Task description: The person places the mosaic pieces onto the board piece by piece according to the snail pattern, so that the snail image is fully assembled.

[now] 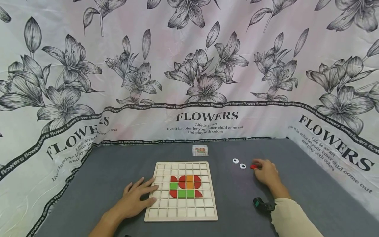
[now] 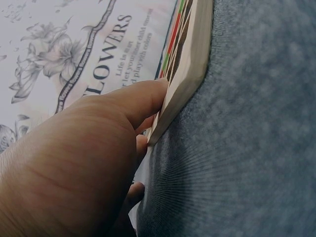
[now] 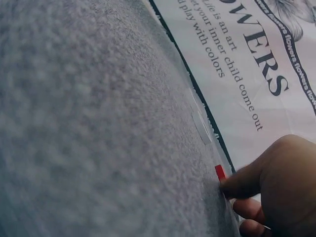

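A square wooden grid board lies on the table with red, green and orange tiles set in its middle cells. My left hand rests on its left edge, fingers spread; in the left wrist view the thumb touches the board's rim. Off to the right, my right hand pinches a small red tile at its fingertips, low by the table. The right wrist view shows part of this red tile beyond the thumb; its full shape is hidden.
Two white discs with black dots, like eyes, lie left of the right hand. A small picture card sits behind the board. A black watch-like band is at the right wrist. Flower-printed cloth encloses the grey table.
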Demonstrator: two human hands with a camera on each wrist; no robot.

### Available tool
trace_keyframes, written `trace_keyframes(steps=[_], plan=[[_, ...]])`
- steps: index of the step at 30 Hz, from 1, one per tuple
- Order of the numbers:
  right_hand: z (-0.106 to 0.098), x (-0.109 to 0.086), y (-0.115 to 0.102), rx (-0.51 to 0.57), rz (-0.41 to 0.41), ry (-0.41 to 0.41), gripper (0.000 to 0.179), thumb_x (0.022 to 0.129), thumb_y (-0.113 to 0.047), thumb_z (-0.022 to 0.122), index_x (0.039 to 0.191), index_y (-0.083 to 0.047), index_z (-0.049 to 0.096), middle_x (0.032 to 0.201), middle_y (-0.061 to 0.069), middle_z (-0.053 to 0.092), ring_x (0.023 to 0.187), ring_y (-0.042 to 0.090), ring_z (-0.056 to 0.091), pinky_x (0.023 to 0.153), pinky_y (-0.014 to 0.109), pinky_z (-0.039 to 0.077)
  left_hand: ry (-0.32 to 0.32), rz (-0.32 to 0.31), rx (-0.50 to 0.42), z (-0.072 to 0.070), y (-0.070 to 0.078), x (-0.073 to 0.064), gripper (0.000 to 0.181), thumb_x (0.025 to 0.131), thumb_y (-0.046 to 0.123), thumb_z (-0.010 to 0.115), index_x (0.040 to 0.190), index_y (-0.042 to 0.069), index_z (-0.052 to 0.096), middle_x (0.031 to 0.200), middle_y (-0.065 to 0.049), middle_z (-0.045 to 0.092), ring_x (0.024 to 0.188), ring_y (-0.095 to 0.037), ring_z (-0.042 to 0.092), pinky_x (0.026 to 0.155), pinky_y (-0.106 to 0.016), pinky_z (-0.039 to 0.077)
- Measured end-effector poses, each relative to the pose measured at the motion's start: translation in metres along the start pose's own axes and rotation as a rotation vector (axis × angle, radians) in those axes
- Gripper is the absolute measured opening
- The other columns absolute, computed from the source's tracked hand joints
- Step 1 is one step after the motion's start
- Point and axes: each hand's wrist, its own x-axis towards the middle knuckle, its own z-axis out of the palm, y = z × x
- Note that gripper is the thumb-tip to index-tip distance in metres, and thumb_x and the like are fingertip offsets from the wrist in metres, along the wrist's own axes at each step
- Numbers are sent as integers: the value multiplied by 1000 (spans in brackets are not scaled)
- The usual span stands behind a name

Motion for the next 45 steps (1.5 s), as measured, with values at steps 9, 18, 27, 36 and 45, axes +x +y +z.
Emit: trace_keyframes(steps=[9, 18, 27, 36, 45], plan=[[-5, -1, 2, -46, 6, -29, 26, 88, -12, 69, 103, 9, 67, 100, 29, 57, 102, 50, 48, 89, 62, 34, 3, 3, -13, 2, 0, 1, 52, 90, 45, 65, 135, 19, 61, 152, -4, 36, 140, -42, 17, 102, -70, -3], [-14, -2, -11, 68, -132, 117, 25, 87, -15, 73, 104, 3, 70, 97, 20, 64, 91, 39, 60, 80, 57, 44, 3, 17, -4, 0, -2, 0, 51, 91, 46, 64, 135, 19, 61, 152, -4, 36, 140, -44, 17, 101, -70, -3], [-30, -7, -46, 122, -284, 177, 28, 84, -12, 77, 107, 1, 71, 100, 13, 66, 92, 35, 60, 74, 52, 47, 9, 10, -1, 1, -2, 0, 50, 91, 45, 65, 134, 19, 61, 152, -3, 36, 140, -42, 18, 102, -69, -2], [-37, -14, -93, 191, -389, 178, 25, 83, -12, 78, 107, -4, 73, 100, 6, 67, 92, 29, 59, 74, 47, 48, 0, 24, -11, 0, -2, -1, 52, 92, 46, 63, 135, 18, 60, 152, -4, 35, 140, -44, 17, 101, -71, -3], [-34, -15, -137, 289, -524, 189, 25, 80, -11, 81, 103, -7, 74, 99, -1, 67, 94, 18, 54, 73, 40, 46, 7, 26, -19, 1, -3, 0, 52, 91, 46, 64, 134, 17, 61, 152, -5, 36, 140, -44, 17, 101, -71, -4]])
